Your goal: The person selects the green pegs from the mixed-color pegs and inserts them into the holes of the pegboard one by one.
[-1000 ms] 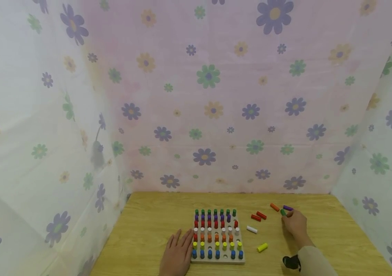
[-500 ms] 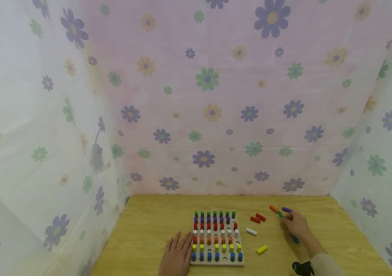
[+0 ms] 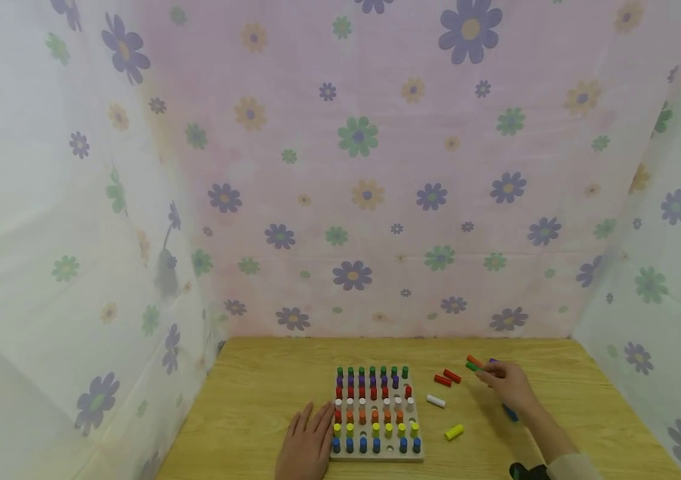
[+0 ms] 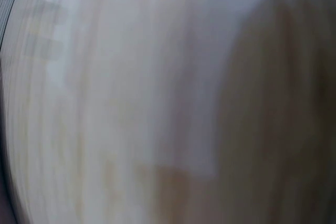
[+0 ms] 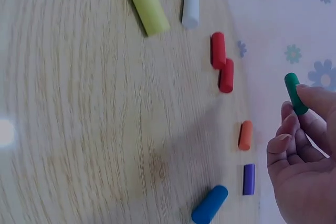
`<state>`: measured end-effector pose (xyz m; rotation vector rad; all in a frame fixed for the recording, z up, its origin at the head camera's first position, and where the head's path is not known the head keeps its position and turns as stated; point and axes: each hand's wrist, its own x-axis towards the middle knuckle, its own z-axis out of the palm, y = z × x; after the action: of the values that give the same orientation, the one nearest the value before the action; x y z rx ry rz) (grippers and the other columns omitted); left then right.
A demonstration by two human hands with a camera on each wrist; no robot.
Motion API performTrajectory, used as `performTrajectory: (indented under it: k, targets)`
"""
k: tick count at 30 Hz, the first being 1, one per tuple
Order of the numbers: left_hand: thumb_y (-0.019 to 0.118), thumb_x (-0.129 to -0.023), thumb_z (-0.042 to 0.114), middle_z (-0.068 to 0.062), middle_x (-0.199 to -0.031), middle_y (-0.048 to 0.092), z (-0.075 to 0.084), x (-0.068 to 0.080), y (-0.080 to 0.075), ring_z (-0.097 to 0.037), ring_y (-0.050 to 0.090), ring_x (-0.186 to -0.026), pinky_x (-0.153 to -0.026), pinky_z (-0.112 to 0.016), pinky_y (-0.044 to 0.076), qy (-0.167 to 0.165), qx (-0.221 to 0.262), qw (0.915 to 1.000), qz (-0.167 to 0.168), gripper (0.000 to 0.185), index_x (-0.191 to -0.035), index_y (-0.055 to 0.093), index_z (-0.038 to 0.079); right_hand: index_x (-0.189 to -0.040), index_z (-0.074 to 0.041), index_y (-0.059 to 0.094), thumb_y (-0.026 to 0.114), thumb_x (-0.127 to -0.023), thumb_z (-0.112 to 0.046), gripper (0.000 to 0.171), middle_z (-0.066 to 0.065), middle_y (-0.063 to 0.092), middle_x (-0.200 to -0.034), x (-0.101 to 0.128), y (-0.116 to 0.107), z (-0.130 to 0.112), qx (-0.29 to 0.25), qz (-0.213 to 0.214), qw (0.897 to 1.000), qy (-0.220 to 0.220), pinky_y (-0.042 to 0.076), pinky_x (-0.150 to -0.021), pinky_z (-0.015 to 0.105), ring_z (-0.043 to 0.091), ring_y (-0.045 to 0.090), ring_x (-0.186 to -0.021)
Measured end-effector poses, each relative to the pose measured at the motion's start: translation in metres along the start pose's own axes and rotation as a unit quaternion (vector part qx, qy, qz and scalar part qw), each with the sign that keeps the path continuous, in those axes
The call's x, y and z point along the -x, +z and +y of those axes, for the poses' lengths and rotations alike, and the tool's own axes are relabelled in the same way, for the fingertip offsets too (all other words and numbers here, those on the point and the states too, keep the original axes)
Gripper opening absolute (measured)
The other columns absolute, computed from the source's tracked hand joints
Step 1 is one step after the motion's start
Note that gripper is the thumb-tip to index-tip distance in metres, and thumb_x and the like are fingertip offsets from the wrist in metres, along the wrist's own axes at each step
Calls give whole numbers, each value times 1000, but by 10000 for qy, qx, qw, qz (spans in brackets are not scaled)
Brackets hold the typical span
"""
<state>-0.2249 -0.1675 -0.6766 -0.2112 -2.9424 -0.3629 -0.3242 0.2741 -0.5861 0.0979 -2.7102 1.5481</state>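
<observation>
My right hand [image 3: 510,388] pinches a green peg [image 5: 295,93] between thumb and fingertips, raised off the table beside an orange peg [image 5: 245,135]. Flat on the wood, my left hand [image 3: 304,445] has its fingers spread against the left edge of a pale pegboard [image 3: 376,457]. The board carries rows of upright pegs in green, purple, red, white, orange, yellow and blue, with several bare holes. A red peg [image 3: 338,416] stands at the left end of the orange row. The left wrist view is a blur of wood grain and a dark shape.
Right of the board lie two red pegs [image 3: 443,381], a white peg [image 3: 436,401] and a yellow peg [image 3: 454,433]. A purple peg [image 5: 249,179] and a blue peg [image 5: 210,204] lie close to my right hand. Flowered cloth [image 3: 370,220] encloses the table [image 3: 256,380].
My right hand has picked up the green peg and shifted slightly left, towards the orange peg. The blue peg, hidden at first, shows under the right forearm. My left hand stays put.
</observation>
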Motion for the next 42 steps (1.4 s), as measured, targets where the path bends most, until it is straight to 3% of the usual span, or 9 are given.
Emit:
performTrajectory:
  k: [12, 17, 26, 33, 42]
  targets:
    - [25, -112, 51, 7, -154, 52, -2, 0, 2, -33, 40, -146, -120, -57, 31, -3, -102, 9999, 87, 54, -156, 47, 28, -119, 6, 68, 73, -98, -23, 36, 11, 69, -107, 12, 26, -23, -573, -2, 9983, 61, 58, -77, 36, 28, 64, -100]
    - [28, -112, 49, 8, -153, 52, -3, 0, 2, -32, 41, -146, -120, -57, 32, 23, -133, 9998, 165, 52, -155, 48, 28, -114, 2, 71, 73, -97, -20, 28, 11, 69, -107, 16, 38, -30, -681, -64, 9977, 11, 56, -80, 36, 26, 64, -99]
    - [23, -112, 52, 7, -154, 52, -3, 1, 2, -33, 40, -147, -120, -57, 31, 26, -60, 9999, 97, 55, -156, 47, 29, -110, 1, 72, 76, -94, -18, 25, 8, 71, -102, 15, 58, -39, -780, -69, 9969, -61, 56, -78, 34, 28, 66, -95]
    - [25, -112, 51, 7, -153, 53, -2, 2, 3, -33, 41, -146, -121, -57, 31, 49, -24, 9999, 147, 54, -155, 48, 29, -108, 1, 72, 75, -94, -12, 19, 7, 69, -97, 12, 73, -44, -831, -11, 9964, -141, 55, -73, 25, 18, 63, -89]
    - [27, -112, 49, 7, -153, 53, -1, 2, 2, -33, 41, -146, -120, -57, 32, 90, -25, 9996, 262, 52, -155, 48, 29, -104, 1, 72, 75, -93, -8, 15, 7, 67, -93, 7, 91, -50, -813, 8, 9964, -228, 54, -70, 24, 18, 61, -85]
